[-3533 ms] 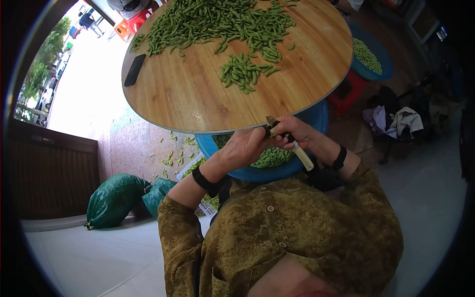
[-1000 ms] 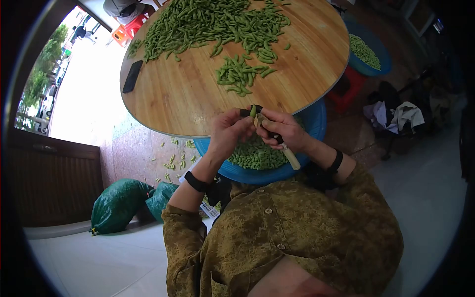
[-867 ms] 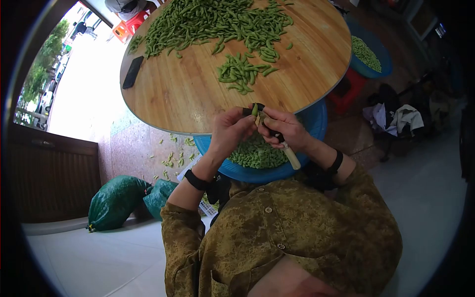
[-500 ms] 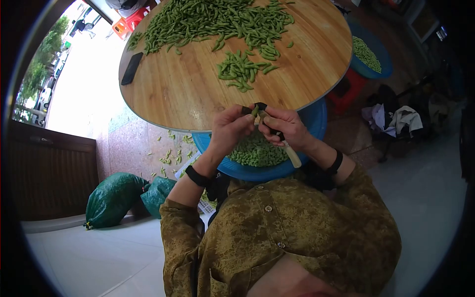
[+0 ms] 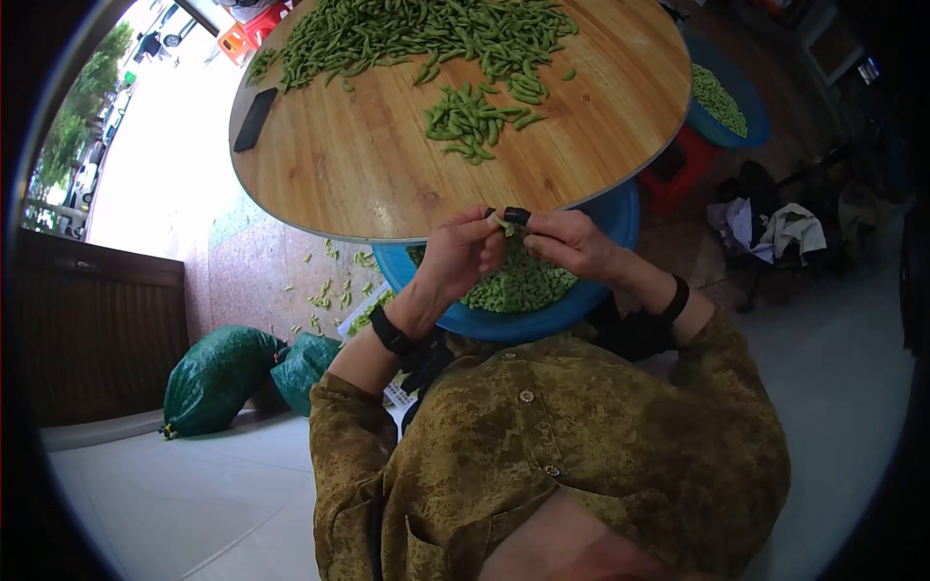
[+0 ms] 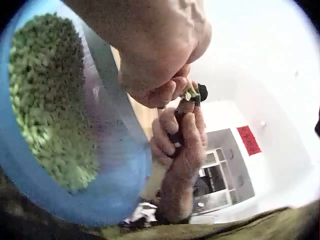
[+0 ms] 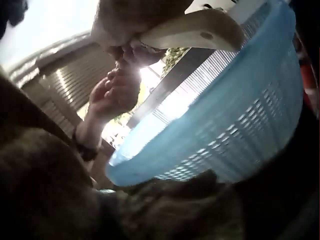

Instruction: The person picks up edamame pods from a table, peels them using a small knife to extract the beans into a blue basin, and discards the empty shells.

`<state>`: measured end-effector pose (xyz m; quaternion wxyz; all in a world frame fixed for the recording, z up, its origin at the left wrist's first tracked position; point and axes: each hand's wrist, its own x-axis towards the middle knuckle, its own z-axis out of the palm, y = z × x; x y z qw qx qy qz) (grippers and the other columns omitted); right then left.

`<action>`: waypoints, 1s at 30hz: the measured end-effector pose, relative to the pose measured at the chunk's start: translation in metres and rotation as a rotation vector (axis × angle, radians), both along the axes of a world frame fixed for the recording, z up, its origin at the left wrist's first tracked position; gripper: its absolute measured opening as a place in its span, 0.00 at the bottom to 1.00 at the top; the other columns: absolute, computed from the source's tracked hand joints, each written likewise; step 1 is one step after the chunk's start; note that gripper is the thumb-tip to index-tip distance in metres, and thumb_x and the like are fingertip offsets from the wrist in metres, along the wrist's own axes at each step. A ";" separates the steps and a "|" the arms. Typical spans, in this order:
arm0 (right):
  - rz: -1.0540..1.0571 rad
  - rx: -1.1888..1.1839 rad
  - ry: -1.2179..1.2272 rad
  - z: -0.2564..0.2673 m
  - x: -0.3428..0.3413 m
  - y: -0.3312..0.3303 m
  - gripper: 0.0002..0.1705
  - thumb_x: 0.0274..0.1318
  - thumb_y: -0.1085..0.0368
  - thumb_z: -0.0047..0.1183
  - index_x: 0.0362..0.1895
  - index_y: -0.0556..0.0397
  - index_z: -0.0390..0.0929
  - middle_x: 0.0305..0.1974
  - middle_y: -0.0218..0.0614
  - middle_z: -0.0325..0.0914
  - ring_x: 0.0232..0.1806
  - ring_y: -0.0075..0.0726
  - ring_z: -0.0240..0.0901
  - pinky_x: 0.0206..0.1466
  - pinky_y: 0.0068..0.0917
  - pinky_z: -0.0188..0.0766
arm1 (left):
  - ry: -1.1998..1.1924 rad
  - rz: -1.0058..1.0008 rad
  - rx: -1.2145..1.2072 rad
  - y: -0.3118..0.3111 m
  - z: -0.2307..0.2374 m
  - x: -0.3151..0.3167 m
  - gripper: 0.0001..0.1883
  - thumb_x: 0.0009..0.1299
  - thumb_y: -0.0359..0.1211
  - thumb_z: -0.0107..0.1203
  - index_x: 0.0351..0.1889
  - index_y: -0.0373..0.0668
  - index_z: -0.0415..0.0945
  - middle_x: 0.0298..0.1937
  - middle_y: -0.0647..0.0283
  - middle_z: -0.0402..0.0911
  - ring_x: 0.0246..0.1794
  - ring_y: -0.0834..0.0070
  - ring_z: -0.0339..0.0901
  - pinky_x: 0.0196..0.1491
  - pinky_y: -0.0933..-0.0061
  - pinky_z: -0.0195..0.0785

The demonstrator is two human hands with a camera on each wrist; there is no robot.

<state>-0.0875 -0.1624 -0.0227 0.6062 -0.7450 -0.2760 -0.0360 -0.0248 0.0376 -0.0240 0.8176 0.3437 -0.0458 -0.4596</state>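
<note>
Over the basin's far side, at the table's near edge, both hands meet in the head view. The left hand [image 5: 455,257] pinches a green pod [image 5: 506,227] between thumb and fingertips; its other fingers are curled. Black coverings show on fingertips. The right hand [image 5: 579,242] touches the pod from the other side. In the right wrist view, a pale handle [image 7: 200,31] sticks out of the right hand [image 7: 137,17]; the tool's working end is hidden. Shelled beans [image 5: 518,289] lie in the blue basin [image 5: 603,308] below.
The round wooden table [image 5: 339,184] bears a heap of pods [image 5: 387,44], a smaller pile [image 5: 475,118] and a dark flat object [image 5: 255,120]. Green sacks [image 5: 221,378] stand at left, another basin [image 5: 746,92] at right. Loose pods [image 5: 325,293] lie on the floor.
Both hands have come closer together round the pod. The pale handle, visible below the right hand before, no longer shows in the head view. The head view has shifted slightly.
</note>
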 end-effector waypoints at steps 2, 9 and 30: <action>-0.013 0.063 0.389 0.006 -0.003 -0.001 0.14 0.63 0.67 0.46 0.52 0.55 0.71 0.24 0.25 0.68 0.19 0.15 0.60 0.21 0.14 0.55 | -0.085 0.089 0.157 -0.003 0.000 -0.002 0.02 0.69 0.30 0.51 0.34 0.44 0.72 0.20 0.71 0.68 0.17 0.83 0.61 0.19 0.83 0.52; -0.035 0.283 0.722 0.008 0.004 0.006 0.08 0.61 0.64 0.50 0.41 0.55 0.73 0.19 0.25 0.66 0.15 0.15 0.59 0.16 0.15 0.53 | -0.243 0.167 0.333 -0.007 0.002 -0.004 0.06 0.69 0.31 0.51 0.29 0.43 0.71 0.19 0.70 0.69 0.15 0.82 0.62 0.19 0.82 0.53; -0.056 0.009 0.747 -0.005 -0.001 -0.004 0.13 0.62 0.62 0.47 0.41 0.60 0.71 0.27 0.32 0.74 0.16 0.20 0.68 0.18 0.20 0.64 | -1.942 0.235 0.984 0.016 0.026 0.085 0.08 0.61 0.26 0.52 0.38 0.37 0.75 0.39 0.51 0.75 0.44 0.52 0.72 0.47 0.58 0.65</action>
